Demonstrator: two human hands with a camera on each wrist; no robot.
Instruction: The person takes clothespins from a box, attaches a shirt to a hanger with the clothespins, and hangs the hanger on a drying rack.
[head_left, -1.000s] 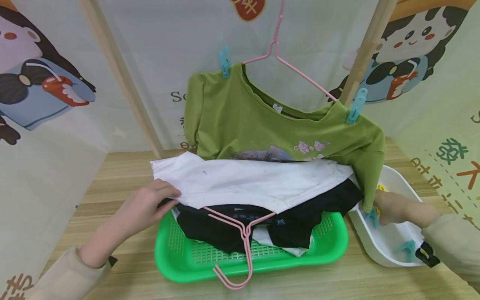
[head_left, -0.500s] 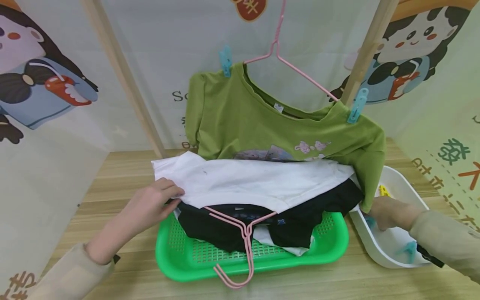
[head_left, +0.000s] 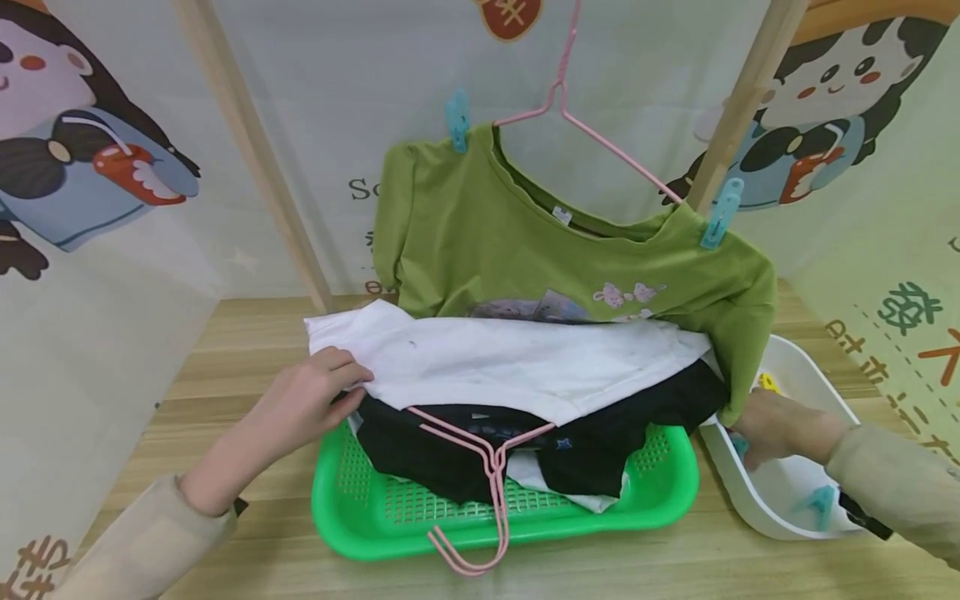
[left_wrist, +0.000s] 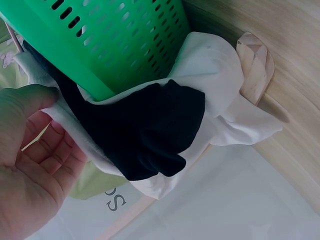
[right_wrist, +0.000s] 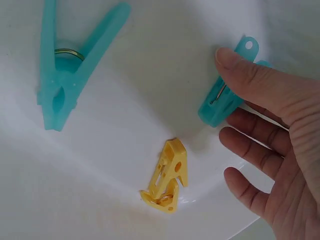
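Left hand (head_left: 318, 387) left of green basket (head_left: 375, 546), grip pinching white shirt (head_left: 480, 354), spread over basket's far part. Right hand (head_left: 780, 425) right of basket, grip pinching turquoise clothespin (right_wrist: 227, 95) in white bin (head_left: 783, 483). Behind basket hangs green shirt (head_left: 465, 225); its sleeve (head_left: 742, 350) obscures bin's edge.

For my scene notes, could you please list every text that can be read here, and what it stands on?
"So": back wall; anything further is hidden by the green shirt.
"發": right-hand wall.
Cut off or unclear: the red badge and the remaining wall writing.
Too small or blurred: the collar label, and markings on the black garment.
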